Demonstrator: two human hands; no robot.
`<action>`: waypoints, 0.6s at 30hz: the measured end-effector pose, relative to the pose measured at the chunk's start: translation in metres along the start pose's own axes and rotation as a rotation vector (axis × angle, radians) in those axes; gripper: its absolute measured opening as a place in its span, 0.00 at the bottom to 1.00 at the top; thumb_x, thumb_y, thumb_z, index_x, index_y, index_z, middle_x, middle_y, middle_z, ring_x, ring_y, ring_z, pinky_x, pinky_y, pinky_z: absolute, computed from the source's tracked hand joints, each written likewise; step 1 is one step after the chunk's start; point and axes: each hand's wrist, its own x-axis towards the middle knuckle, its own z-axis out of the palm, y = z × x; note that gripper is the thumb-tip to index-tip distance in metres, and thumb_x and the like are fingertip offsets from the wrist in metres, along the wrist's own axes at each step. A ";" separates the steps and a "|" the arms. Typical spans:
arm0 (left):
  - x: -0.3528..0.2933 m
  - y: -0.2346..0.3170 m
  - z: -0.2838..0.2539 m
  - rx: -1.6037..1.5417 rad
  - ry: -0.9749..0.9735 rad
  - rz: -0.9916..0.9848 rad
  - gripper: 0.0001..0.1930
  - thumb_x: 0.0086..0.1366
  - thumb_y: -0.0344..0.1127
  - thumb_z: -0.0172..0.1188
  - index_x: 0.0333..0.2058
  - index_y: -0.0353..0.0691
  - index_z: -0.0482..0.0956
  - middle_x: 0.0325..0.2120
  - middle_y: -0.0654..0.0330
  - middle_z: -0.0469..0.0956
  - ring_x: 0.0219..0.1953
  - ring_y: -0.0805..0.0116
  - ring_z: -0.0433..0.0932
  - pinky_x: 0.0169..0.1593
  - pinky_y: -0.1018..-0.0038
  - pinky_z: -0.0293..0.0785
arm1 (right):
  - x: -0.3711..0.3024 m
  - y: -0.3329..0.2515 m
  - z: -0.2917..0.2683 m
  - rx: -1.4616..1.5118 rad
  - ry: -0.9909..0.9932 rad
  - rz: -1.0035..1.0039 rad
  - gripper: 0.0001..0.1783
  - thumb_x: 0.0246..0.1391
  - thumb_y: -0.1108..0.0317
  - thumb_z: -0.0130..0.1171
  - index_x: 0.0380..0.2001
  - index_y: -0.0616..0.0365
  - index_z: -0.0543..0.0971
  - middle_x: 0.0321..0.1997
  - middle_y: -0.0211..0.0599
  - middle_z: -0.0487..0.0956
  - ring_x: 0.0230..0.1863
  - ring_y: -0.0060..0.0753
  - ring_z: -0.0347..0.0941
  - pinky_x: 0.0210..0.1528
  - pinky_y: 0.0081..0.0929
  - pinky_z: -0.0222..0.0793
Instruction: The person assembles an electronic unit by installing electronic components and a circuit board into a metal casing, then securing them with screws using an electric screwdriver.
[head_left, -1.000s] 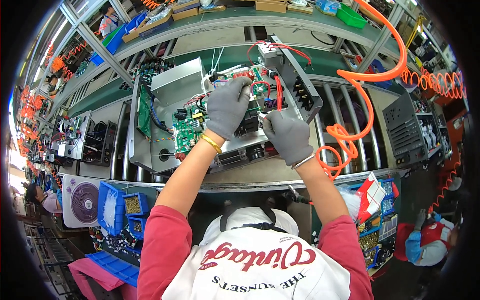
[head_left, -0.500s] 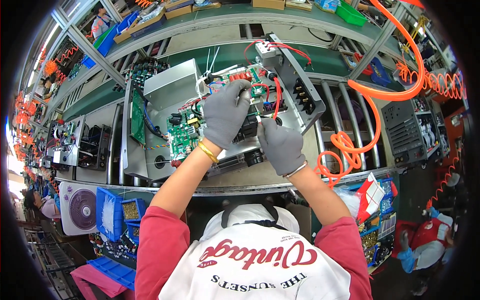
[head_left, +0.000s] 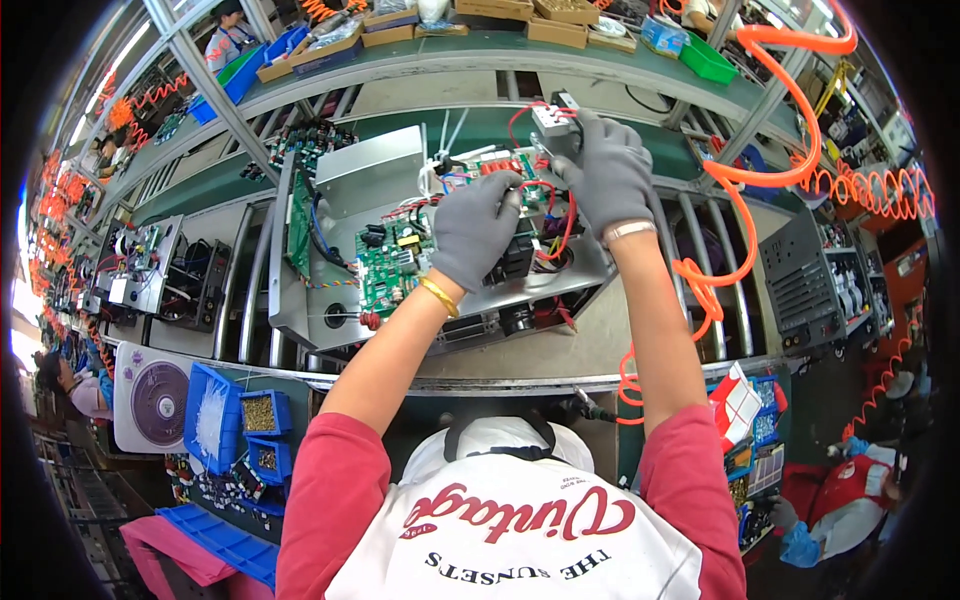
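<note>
An open grey metal enclosure [head_left: 345, 170] lies in front of me, with a green circuit board [head_left: 385, 262], red and black wires and white cable ties inside. My left hand [head_left: 472, 230], in a grey glove, reaches over its middle. Its fingers are curled together near the red wires; what they pinch is hidden. My right hand [head_left: 612, 175], also gloved, is at the far right corner, wrapped over the dark metal end panel [head_left: 566, 100]. Beside its fingers sits a white terminal block [head_left: 552, 121] with red wires. The hand hides most of the panel.
Roller conveyor bars [head_left: 735, 270] run beneath the enclosure. An orange coiled air hose [head_left: 700, 285] hangs at the right. Another grey unit [head_left: 815, 265] stands farther right, one more [head_left: 140, 265] at left. Blue bins [head_left: 215, 415] and a fan [head_left: 150, 400] are at lower left.
My right hand has moved from the enclosure's near middle up to the far right panel. That panel has swung, its socketed face gone from view. My left hand stays over the wiring.
</note>
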 end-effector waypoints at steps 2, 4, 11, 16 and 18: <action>0.002 0.002 0.001 -0.029 -0.002 -0.013 0.07 0.64 0.37 0.59 0.40 0.46 0.82 0.30 0.55 0.83 0.32 0.53 0.82 0.36 0.60 0.76 | 0.016 0.001 0.036 -0.317 -0.304 0.158 0.48 0.48 0.44 0.70 0.70 0.44 0.63 0.64 0.48 0.71 0.63 0.54 0.68 0.58 0.44 0.68; -0.003 -0.001 -0.003 -0.113 0.031 -0.031 0.08 0.64 0.37 0.59 0.40 0.46 0.82 0.30 0.54 0.83 0.32 0.53 0.82 0.35 0.59 0.76 | 0.021 -0.003 0.057 -0.376 -0.369 0.146 0.55 0.45 0.41 0.71 0.72 0.44 0.58 0.65 0.52 0.68 0.61 0.55 0.69 0.58 0.45 0.68; -0.067 0.005 -0.042 -0.090 0.226 0.178 0.13 0.58 0.26 0.61 0.42 0.45 0.80 0.35 0.55 0.79 0.39 0.52 0.78 0.47 0.60 0.73 | 0.033 0.004 0.078 -0.448 -0.489 0.191 0.51 0.50 0.47 0.68 0.74 0.39 0.56 0.67 0.56 0.65 0.58 0.53 0.74 0.54 0.45 0.73; -0.136 -0.011 -0.086 -0.079 0.228 0.012 0.09 0.63 0.29 0.60 0.42 0.43 0.80 0.38 0.55 0.81 0.42 0.53 0.80 0.49 0.61 0.76 | 0.037 0.007 0.083 -0.488 -0.446 0.162 0.44 0.54 0.55 0.64 0.73 0.38 0.58 0.63 0.52 0.70 0.56 0.54 0.75 0.54 0.44 0.74; -0.157 -0.024 -0.099 -0.195 0.307 -0.292 0.07 0.67 0.29 0.59 0.43 0.41 0.80 0.38 0.55 0.81 0.39 0.59 0.82 0.43 0.65 0.78 | 0.039 0.006 0.082 -0.492 -0.466 0.170 0.46 0.53 0.54 0.67 0.73 0.38 0.59 0.62 0.52 0.71 0.55 0.53 0.76 0.54 0.44 0.74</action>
